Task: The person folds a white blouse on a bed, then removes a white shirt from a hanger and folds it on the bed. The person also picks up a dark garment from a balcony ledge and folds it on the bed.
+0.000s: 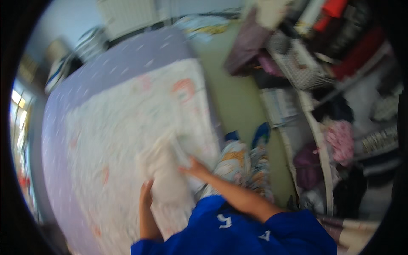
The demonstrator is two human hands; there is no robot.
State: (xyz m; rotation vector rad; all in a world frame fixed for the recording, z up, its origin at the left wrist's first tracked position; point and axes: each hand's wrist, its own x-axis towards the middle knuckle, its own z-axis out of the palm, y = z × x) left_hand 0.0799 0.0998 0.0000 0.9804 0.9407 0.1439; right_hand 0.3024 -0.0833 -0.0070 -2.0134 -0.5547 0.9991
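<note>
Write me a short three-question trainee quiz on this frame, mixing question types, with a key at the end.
1. Multiple choice: what colour is the bed sheet showing beyond the patterned white cover?
a) green
b) purple
c) red
2. True or false: the cream cloth lies between the left hand and the right hand.
3. Short answer: in the picture, on which side of the right hand is the pink bundle?

Key: 1. b; 2. True; 3. The right side.
</note>
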